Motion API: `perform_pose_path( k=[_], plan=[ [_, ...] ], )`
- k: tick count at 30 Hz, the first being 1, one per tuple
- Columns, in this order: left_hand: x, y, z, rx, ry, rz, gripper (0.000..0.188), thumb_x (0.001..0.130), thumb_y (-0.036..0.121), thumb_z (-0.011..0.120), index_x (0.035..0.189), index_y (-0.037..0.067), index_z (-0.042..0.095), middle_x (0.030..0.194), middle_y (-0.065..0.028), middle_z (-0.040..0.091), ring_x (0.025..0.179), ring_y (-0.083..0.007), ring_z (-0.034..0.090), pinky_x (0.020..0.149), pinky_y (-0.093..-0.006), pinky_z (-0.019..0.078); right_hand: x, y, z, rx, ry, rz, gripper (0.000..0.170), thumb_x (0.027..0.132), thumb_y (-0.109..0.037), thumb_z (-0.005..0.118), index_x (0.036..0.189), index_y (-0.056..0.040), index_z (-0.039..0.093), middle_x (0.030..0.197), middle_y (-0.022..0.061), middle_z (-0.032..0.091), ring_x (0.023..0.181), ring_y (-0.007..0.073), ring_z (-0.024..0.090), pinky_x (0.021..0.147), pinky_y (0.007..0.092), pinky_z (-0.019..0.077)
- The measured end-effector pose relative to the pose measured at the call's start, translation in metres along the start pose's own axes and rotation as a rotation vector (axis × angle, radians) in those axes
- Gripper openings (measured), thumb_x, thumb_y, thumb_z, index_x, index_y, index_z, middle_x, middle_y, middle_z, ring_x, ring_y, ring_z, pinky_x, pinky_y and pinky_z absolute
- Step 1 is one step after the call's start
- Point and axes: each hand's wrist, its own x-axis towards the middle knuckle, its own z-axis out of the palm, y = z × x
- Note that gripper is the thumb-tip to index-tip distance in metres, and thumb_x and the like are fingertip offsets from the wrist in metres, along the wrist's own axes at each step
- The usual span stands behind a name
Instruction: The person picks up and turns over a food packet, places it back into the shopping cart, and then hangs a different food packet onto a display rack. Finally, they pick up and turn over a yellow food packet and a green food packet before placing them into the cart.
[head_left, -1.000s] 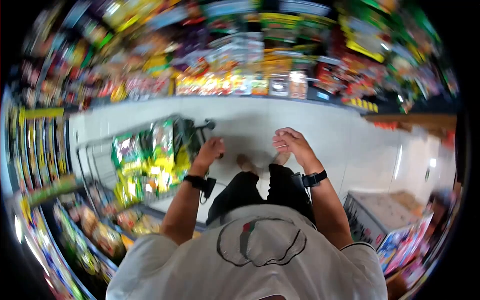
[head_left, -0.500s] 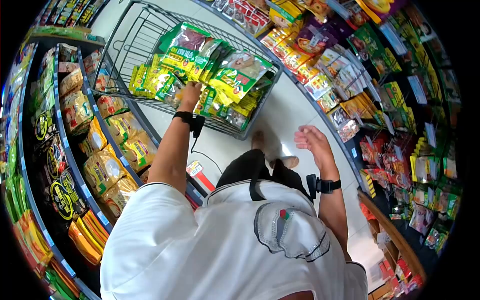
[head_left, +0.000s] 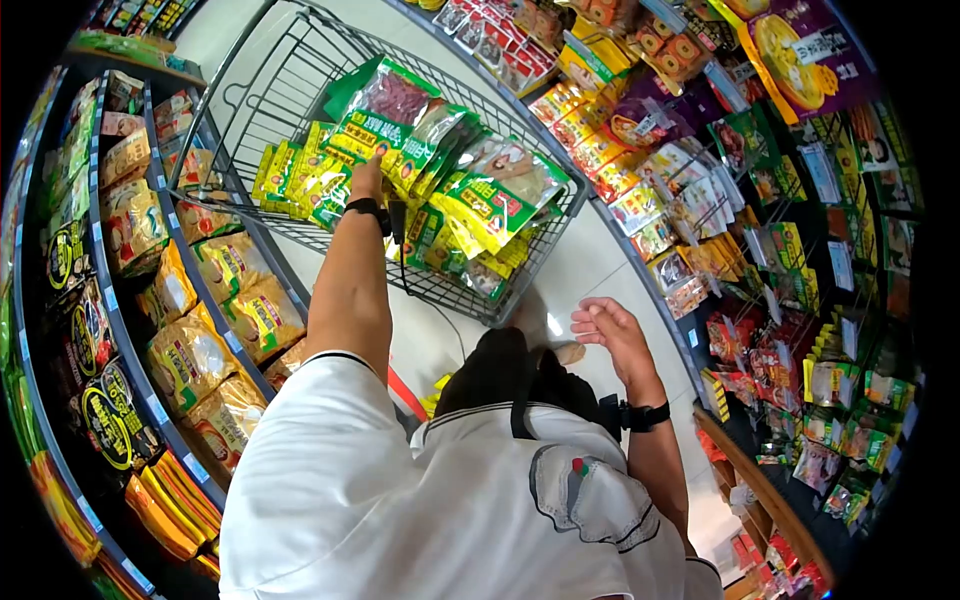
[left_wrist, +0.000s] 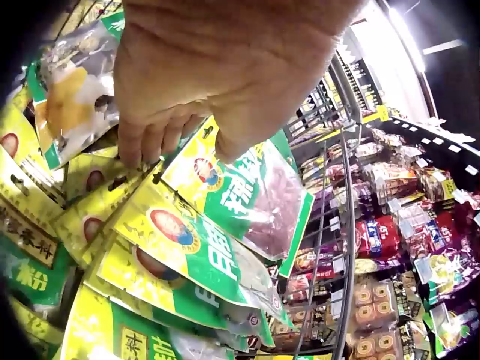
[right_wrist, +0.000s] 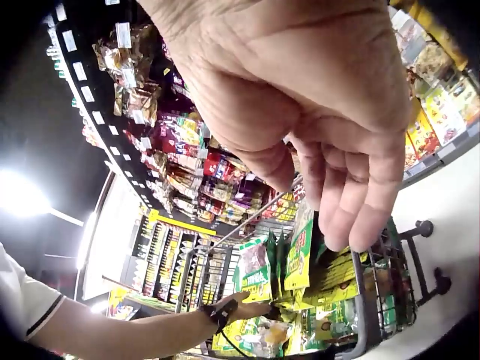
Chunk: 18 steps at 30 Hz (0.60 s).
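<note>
My left hand point(head_left: 368, 180) reaches into a wire shopping cart point(head_left: 235, 105) heaped with green-and-yellow spice packets point(head_left: 480, 210). In the left wrist view its thumb lies on the front of a packet with dark red contents point(left_wrist: 274, 202), and the fingers point(left_wrist: 152, 142) go down behind that packet's yellow top edge. Several similar packets point(left_wrist: 176, 232) overlap just in front of it. My right hand point(head_left: 612, 335) hangs in the air near the cart's near end, fingers loosely bent and holding nothing. The right wrist view shows it above the packets and the cart's rim.
Shelves with bagged goods point(head_left: 200, 350) line the left side, close to the cart. On the right a long shelf wall point(head_left: 740, 200) carries hanging packets and price tags. Tiled floor point(head_left: 590, 250) runs between. A cable point(head_left: 435, 310) trails from the left wrist band.
The view has turned towards the cart, which now lies ahead and left. My left hand has moved from the cart's side onto the packets, reaching further in. The right hand stays beside the body.
</note>
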Motion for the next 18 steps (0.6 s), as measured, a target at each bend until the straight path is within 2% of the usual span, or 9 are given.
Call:
perform_pose_path(
  k=[4, 5, 8, 12, 13, 16, 17, 18],
  plan=[
    [-0.017, 0.015, 0.010, -0.107, -0.004, -0.119, 0.041, 0.087, 0.041, 0.071, 0.092, 0.003, 0.056, 0.076, -0.0059, 0.049, 0.066, -0.0207, 0.050, 0.060, -0.0406, 0.0411, 0.013, -0.012, 0.016, -0.052, -0.033, 0.040, 0.029, 0.101, -0.021, 0.050, 0.119, -0.0004, 0.057, 0.106, 0.0132, 0.067, 0.091, 0.0191, 0.066, 0.079, 0.0302, 0.0529],
    [-0.040, 0.033, 0.012, 0.039, 0.069, -0.083, 0.041, 0.085, 0.041, 0.074, 0.090, 0.005, 0.056, 0.072, -0.0040, 0.046, 0.062, -0.0190, 0.047, 0.057, -0.0390, 0.0383, 0.016, -0.016, 0.020, -0.064, -0.045, 0.045, 0.029, 0.101, -0.021, 0.050, 0.119, -0.0003, 0.057, 0.106, 0.0132, 0.067, 0.091, 0.0190, 0.066, 0.079, 0.0303, 0.0529],
    [-0.028, 0.025, 0.010, -0.203, 0.005, -0.099, 0.042, 0.083, 0.041, 0.076, 0.089, 0.004, 0.057, 0.075, -0.0049, 0.049, 0.063, -0.0187, 0.049, 0.056, -0.0377, 0.0382, 0.026, -0.029, 0.032, -0.097, -0.075, 0.045, 0.030, 0.101, -0.022, 0.050, 0.119, 0.0004, 0.057, 0.106, 0.0133, 0.066, 0.091, 0.0190, 0.066, 0.079, 0.0307, 0.0528],
    [-0.024, 0.022, 0.011, -0.259, 0.006, -0.094, 0.037, 0.082, 0.037, 0.078, 0.082, 0.005, 0.057, 0.072, -0.0036, 0.050, 0.057, -0.0173, 0.047, 0.053, -0.0347, 0.0364, 0.042, -0.037, 0.041, -0.127, -0.115, 0.038, 0.031, 0.101, -0.022, 0.050, 0.120, 0.0018, 0.056, 0.106, 0.0139, 0.066, 0.091, 0.0192, 0.066, 0.079, 0.0310, 0.0530],
    [-0.020, 0.020, 0.008, -0.223, -0.012, -0.075, 0.035, 0.083, 0.033, 0.077, 0.077, 0.007, 0.054, 0.066, -0.0005, 0.048, 0.055, -0.0149, 0.045, 0.052, -0.0325, 0.0336, 0.046, -0.038, 0.043, -0.131, -0.126, 0.039, 0.031, 0.101, -0.022, 0.049, 0.120, 0.0021, 0.056, 0.107, 0.0140, 0.066, 0.091, 0.0192, 0.066, 0.079, 0.0311, 0.0531],
    [-0.012, 0.013, 0.001, -0.109, 0.049, 0.265, 0.036, 0.083, 0.030, 0.077, 0.077, 0.001, 0.056, 0.069, -0.0035, 0.052, 0.062, -0.0162, 0.044, 0.056, -0.0372, 0.0371, 0.053, -0.040, 0.051, -0.142, -0.136, 0.037, 0.032, 0.101, -0.022, 0.050, 0.120, 0.0026, 0.055, 0.107, 0.0143, 0.066, 0.091, 0.0194, 0.066, 0.080, 0.0311, 0.0531],
    [-0.012, 0.007, 0.005, -0.131, 0.110, 0.388, 0.041, 0.083, 0.031, 0.076, 0.071, 0.004, 0.049, 0.066, 0.0001, 0.046, 0.061, -0.0134, 0.037, 0.055, -0.0345, 0.0328, 0.056, -0.041, 0.052, -0.166, -0.128, 0.009, 0.032, 0.101, -0.022, 0.051, 0.121, 0.0025, 0.055, 0.107, 0.0144, 0.066, 0.092, 0.0196, 0.066, 0.080, 0.0312, 0.0531],
    [-0.038, 0.021, 0.005, -0.042, 0.134, 0.479, 0.041, 0.085, 0.034, 0.075, 0.072, 0.004, 0.049, 0.065, -0.0011, 0.046, 0.062, -0.0147, 0.038, 0.056, -0.0356, 0.0348, 0.059, -0.043, 0.054, -0.190, -0.121, -0.021, 0.032, 0.100, -0.022, 0.052, 0.121, 0.0024, 0.055, 0.107, 0.0145, 0.066, 0.092, 0.0198, 0.066, 0.081, 0.0312, 0.0531]
  ],
)
